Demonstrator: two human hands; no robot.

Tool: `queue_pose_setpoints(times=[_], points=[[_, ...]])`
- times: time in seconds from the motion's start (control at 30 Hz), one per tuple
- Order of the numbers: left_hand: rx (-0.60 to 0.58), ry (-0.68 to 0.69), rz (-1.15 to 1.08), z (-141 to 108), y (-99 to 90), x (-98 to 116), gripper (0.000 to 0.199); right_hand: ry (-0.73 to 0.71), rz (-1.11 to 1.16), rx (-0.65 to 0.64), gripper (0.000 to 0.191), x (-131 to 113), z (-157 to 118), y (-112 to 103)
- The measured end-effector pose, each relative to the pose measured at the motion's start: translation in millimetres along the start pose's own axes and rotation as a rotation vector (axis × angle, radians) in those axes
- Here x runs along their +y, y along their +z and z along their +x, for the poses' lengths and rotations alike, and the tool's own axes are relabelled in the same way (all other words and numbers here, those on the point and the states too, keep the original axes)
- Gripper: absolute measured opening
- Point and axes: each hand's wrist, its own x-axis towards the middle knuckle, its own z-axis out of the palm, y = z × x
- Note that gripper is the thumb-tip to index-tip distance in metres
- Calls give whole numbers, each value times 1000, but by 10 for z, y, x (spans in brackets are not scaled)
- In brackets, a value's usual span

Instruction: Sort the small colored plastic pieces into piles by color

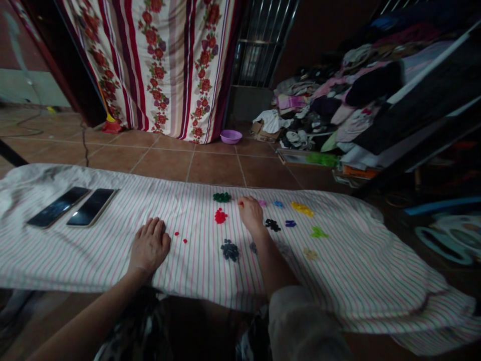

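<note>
My left hand [150, 244] lies flat on the striped cloth [195, 271], fingers slightly apart, left of two small red pieces [181, 237]. My right hand [251, 211] has its fingers closed; anything between them is too small to make out. It is right of the red pile [220, 216] and the dark green pile [221, 197]. Black pieces [272, 224] lie just right of my right wrist. The dark grey pile [230, 250] sits nearer to me. Pink pieces [262, 203] show beside my right hand, and my forearm partly covers some grey pieces [253, 247].
Yellow [302, 208], blue [278, 204], navy [290, 223], lime [318, 231] and beige pieces [310, 254] lie to the right. Two phones [58, 207] [92, 207] rest at the left. Beyond the cloth are a purple basin [231, 136] and heaped clothes [326, 100].
</note>
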Motion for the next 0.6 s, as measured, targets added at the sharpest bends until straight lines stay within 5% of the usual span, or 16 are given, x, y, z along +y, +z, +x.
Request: queue_pose_setpoints(times=[0.6], points=[[4, 9, 17, -6, 3, -12, 41, -31, 71, 65, 34, 175, -28, -76]])
